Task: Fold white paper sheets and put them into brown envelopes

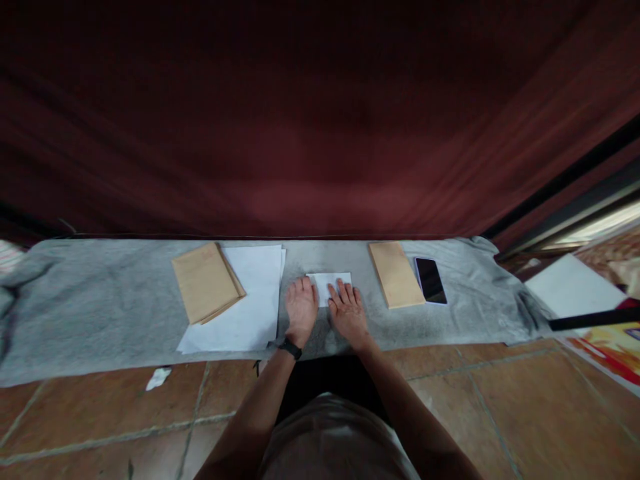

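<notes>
The paper (pixel 323 283) is being pressed on the cloth (pixel 125 300), centre, by the flat, splayed right hand (pixel 349 312) and, at its left edge, by the flat left hand (pixel 301 308). Leftward, sheets (pixel 260 287) are being overlapped by envelopes (pixel 205 280); rightward, one envelope (pixel 397 275) is being flanked by a phone (pixel 431 280). Any lettering on the rightmost print (pixel 613 347) is being blurred.

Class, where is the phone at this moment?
In the head view, the phone lies right of centre on the grey cloth, just right of the lone brown envelope.
</notes>
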A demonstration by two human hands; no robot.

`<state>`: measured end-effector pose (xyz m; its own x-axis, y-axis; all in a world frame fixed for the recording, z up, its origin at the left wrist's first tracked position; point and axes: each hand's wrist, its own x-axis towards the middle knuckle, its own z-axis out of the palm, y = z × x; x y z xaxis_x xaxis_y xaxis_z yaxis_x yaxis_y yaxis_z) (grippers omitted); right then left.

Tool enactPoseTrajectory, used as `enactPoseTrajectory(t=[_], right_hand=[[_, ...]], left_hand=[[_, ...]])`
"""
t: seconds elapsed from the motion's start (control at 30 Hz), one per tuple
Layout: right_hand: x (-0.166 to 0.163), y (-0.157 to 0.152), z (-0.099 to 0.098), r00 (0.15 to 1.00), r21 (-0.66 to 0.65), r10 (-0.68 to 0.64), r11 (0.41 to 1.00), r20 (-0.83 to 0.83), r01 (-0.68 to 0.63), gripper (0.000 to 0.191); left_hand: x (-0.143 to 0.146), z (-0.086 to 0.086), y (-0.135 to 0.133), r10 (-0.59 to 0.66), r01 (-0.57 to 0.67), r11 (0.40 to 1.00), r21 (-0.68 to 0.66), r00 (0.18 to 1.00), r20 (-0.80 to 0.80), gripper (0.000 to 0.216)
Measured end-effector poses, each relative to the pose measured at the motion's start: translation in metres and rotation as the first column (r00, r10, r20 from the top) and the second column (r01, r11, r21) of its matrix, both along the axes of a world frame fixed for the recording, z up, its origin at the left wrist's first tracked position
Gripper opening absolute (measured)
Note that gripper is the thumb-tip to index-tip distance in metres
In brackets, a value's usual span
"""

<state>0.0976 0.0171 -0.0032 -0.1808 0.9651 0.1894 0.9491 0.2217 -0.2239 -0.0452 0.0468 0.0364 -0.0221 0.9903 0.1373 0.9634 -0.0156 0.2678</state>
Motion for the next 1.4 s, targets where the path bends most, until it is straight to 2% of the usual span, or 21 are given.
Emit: enactPoseTrajectory(t=[0.03, 0.1, 0.17, 0.37, 0.5, 0.67, 0.83, 0.97, 1.03, 1.17, 1.4], right_hand=[[0.001, -0.001, 0.0, 1.0, -0.001, 0.008, 1.0, 0.004, -0.008, 0.052], [0.002, -0.002, -0.001, 0.999, -0.001, 0.038, 0.999, 0.018, -0.038, 0.057], [0.003, -0.004, -0.001, 0.997, 0.004, 0.063, 0.998, 0.034, -0.063, 0.063], [0.002, -0.002, -0.003, 0.999, 0.024, 0.03, 0.999, 0.023, -0.031, 0.061], [0.003, 0.002, -0.006, 1.0, 0.018, 0.012, 1.0, -0.016, -0.012, 0.053], [0.016, 0.009, -0.006, 1.0, 0.036, -0.018, 0.999, -0.021, 0.019, 0.052], [0.036, 0.017, -0.004, 0.998, 0.051, -0.06, 0.997, 0.015, 0.06, 0.051], [0.036, 0.016, -0.001, 0.995, 0.072, -0.102, 0.992, 0.002, 0.101, 0.052], [0.033, 0.01, 0.0, 0.996, 0.086, -0.083, 0.993, -0.01, 0.084, 0.052], [0.03, -0.006, -0.002, 0.999, 0.071, 0.05, 0.996, -0.01, -0.049, 0.048], [0.029, -0.013, -0.004, 1.0, 0.046, -0.002, 0.999, 0.004, 0.002, 0.048]], left_hand=[[0.004, -0.002, -0.005, -0.105, 0.105, 0.994, 0.039, 0.994, 0.01, 0.042], [0.014, -0.008, -0.015, -0.332, 0.328, 0.941, 0.079, 0.942, 0.043, 0.048], [0.022, -0.017, -0.023, -0.426, 0.422, 0.904, 0.065, 0.901, 0.083, 0.055], [0.017, -0.036, -0.025, -0.336, 0.336, 0.942, 0.017, 0.937, 0.098, 0.061], [0.006, -0.038, -0.021, -0.28, 0.279, 0.96, 0.027, 0.959, 0.035, 0.06], [0.007, -0.039, -0.019, -0.204, 0.204, 0.978, 0.038, 0.979, -0.01, 0.061], [0.011, -0.039, -0.017, -0.177, 0.181, 0.982, 0.05, 0.982, -0.069, 0.061], [0.012, -0.039, -0.017, -0.172, 0.178, 0.983, 0.052, 0.979, -0.107, 0.062], [0.012, -0.039, -0.017, -0.171, 0.178, 0.983, 0.048, 0.978, -0.119, 0.062], [0.012, -0.04, -0.017, -0.164, 0.17, 0.984, 0.044, 0.979, -0.124, 0.062], [0.019, -0.037, -0.014, -0.155, 0.16, 0.986, 0.034, 0.981, -0.118, 0.059]])
